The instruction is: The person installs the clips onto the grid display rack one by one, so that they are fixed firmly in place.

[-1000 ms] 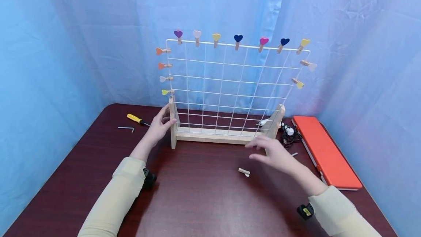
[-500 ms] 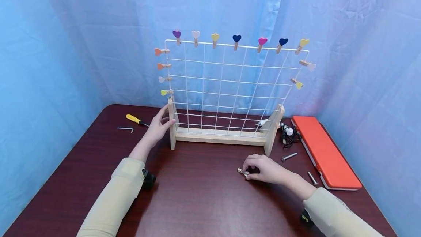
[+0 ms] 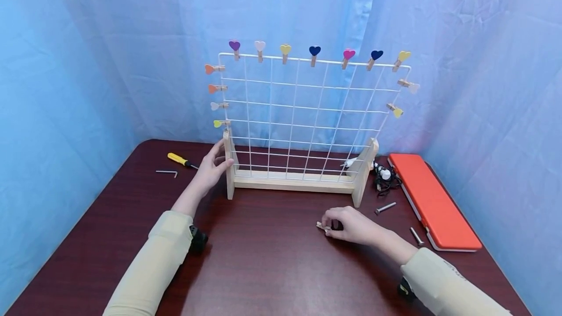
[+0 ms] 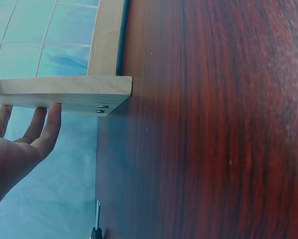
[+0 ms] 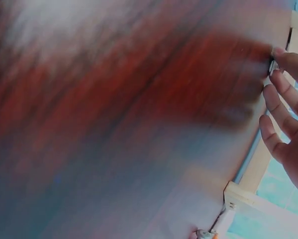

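A white wire grid (image 3: 300, 59) stands upright in a wooden stand (image 3: 290, 186). Clothespins with coloured hearts are clipped along its top wire and both sides, like the purple one (image 3: 234, 46). My left hand (image 3: 210, 169) grips the stand's left upright (image 3: 229, 179), thumb on the near side. In the left wrist view its fingers (image 4: 50, 129) lie against the upright's outer face. Down on the table in front of the stand, my right hand (image 3: 351, 226) pinches a small wooden clothespin (image 3: 320, 226) between thumb and fingertips. Its heart end is hidden by the fingers.
Left of the stand lie a yellow-handled screwdriver (image 3: 177, 159) and a hex key (image 3: 168, 172). On the right are two bolts, one near the stand (image 3: 385, 208), a bundled black cable (image 3: 386, 184) and a long orange case (image 3: 432, 199). Curtains enclose the table.
My right hand has come down from beside the stand's right upright to the clothespin on the table and now pinches it. The left hand has kept its grip on the upright.
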A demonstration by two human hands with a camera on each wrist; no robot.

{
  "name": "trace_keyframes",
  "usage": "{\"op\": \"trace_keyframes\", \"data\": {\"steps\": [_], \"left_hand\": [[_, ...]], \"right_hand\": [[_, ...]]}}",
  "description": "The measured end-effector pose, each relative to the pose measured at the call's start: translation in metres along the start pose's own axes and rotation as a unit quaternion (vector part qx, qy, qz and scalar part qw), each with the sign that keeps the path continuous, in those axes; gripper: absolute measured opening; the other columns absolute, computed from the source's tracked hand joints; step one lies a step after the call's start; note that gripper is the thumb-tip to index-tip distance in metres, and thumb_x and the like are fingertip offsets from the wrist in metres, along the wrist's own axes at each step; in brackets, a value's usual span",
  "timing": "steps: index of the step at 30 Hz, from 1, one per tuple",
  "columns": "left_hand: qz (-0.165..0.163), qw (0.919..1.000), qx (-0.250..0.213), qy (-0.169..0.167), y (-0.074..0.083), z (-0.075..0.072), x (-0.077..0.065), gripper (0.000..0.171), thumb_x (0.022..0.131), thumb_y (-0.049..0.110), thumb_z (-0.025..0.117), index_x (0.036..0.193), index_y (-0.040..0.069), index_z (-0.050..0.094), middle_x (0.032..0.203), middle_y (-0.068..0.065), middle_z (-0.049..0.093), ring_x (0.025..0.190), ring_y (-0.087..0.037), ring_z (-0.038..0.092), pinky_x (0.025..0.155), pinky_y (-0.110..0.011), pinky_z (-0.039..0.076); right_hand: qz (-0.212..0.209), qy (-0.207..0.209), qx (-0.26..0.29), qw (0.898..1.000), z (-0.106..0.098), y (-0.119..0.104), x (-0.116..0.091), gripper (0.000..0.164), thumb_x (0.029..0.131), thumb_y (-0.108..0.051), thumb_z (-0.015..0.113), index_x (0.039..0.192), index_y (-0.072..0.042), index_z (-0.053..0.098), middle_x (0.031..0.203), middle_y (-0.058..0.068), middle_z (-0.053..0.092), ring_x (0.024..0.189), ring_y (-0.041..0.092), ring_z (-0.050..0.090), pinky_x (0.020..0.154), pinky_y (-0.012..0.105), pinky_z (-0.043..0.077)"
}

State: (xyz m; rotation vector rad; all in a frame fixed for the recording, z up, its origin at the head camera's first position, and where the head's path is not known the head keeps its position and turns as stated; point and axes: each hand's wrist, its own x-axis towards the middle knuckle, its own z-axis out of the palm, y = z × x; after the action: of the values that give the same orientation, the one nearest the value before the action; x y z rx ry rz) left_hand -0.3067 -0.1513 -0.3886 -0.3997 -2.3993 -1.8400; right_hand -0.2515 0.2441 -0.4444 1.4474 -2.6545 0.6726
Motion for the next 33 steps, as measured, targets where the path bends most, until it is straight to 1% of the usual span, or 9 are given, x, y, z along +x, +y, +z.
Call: {"op": "trace_keyframes", "data": {"steps": [3,9,12,15,19,22,25,30,33], "left_hand": [[0.001,1.0,0.0,0.0,-0.001,0.0,0.001,0.063,0.089,0.008,0.052,0.143,0.012,0.019,0.134,-0.025,0.035,0.119,-0.043,0.037,0.091,-0.054,0.038],[0.009,0.9998,0.017,0.003,-0.019,-0.002,0.008,0.065,0.089,0.013,0.054,0.143,0.018,0.019,0.134,-0.021,0.036,0.119,-0.04,0.039,0.09,-0.052,0.04],[0.015,0.9996,0.02,0.008,-0.024,-0.002,0.01,0.065,0.089,0.013,0.054,0.143,0.02,0.02,0.134,-0.02,0.037,0.119,-0.04,0.039,0.09,-0.052,0.04],[0.017,0.9997,0.019,0.007,-0.025,-0.002,0.01,0.065,0.089,0.013,0.054,0.143,0.019,0.019,0.134,-0.021,0.036,0.119,-0.04,0.039,0.09,-0.052,0.04],[0.016,0.9998,0.008,0.0,-0.025,-0.002,0.01,0.066,0.088,0.013,0.054,0.143,0.019,0.018,0.135,-0.022,0.035,0.12,-0.041,0.037,0.091,-0.053,0.038],[0.012,0.9999,0.006,-0.001,-0.023,-0.001,0.01,0.065,0.089,0.014,0.054,0.143,0.021,0.018,0.136,-0.021,0.035,0.12,-0.04,0.037,0.091,-0.053,0.038],[0.008,0.9999,0.015,-0.001,-0.022,-0.001,0.009,0.066,0.088,0.018,0.054,0.143,0.021,0.018,0.136,-0.019,0.035,0.12,-0.039,0.038,0.091,-0.052,0.04],[0.006,0.9998,0.02,0.004,-0.023,-0.002,0.008,0.066,0.087,0.026,0.056,0.143,0.024,0.019,0.137,-0.017,0.034,0.12,-0.038,0.038,0.09,-0.051,0.04],[0.007,0.9998,0.021,0.002,-0.024,-0.002,0.008,0.066,0.088,0.022,0.055,0.143,0.024,0.018,0.137,-0.017,0.034,0.121,-0.038,0.038,0.09,-0.052,0.04]], "right_hand": [[0.006,0.032,0.01,0.999,-0.005,-0.002,0.001,0.015,0.075,-0.01,0.067,0.085,-0.019,0.06,0.075,-0.014,0.057,0.063,0.001,0.054,0.056,0.018,0.046],[0.037,0.123,0.004,0.992,-0.027,-0.01,0.004,0.014,0.079,-0.009,0.062,0.087,-0.02,0.063,0.077,-0.014,0.061,0.063,-0.002,0.051,0.055,0.015,0.043],[0.054,0.17,-0.028,0.984,-0.043,-0.016,0.006,0.012,0.082,-0.01,0.061,0.087,-0.02,0.065,0.077,-0.011,0.063,0.063,-0.001,0.052,0.053,0.014,0.043],[0.072,0.227,-0.069,0.969,-0.063,-0.021,0.008,0.009,0.081,-0.012,0.064,0.088,-0.017,0.067,0.08,-0.009,0.064,0.065,-0.002,0.054,0.054,0.014,0.044],[0.101,0.329,-0.083,0.935,-0.093,-0.027,0.006,0.014,0.076,-0.011,0.069,0.09,-0.012,0.069,0.077,-0.004,0.066,0.059,-0.003,0.054,0.052,0.011,0.042],[0.115,0.417,-0.056,0.9,-0.114,-0.028,0.003,0.017,0.074,-0.006,0.071,0.091,-0.008,0.069,0.071,0.003,0.067,0.055,-0.002,0.055,0.05,0.008,0.042],[0.12,0.486,-0.035,0.865,-0.131,-0.027,0.001,0.018,0.075,-0.004,0.07,0.092,-0.006,0.069,0.07,0.011,0.066,0.056,-0.001,0.057,0.051,0.009,0.044],[0.135,0.559,-0.062,0.815,-0.147,-0.018,0.0,0.013,0.076,-0.008,0.07,0.088,-0.006,0.07,0.068,0.014,0.065,0.054,-0.004,0.054,0.051,0.007,0.04],[0.133,0.584,-0.085,0.797,-0.151,-0.008,0.0,0.011,0.077,-0.011,0.069,0.085,-0.004,0.071,0.067,0.015,0.065,0.054,-0.006,0.053,0.051,0.006,0.039]]}}
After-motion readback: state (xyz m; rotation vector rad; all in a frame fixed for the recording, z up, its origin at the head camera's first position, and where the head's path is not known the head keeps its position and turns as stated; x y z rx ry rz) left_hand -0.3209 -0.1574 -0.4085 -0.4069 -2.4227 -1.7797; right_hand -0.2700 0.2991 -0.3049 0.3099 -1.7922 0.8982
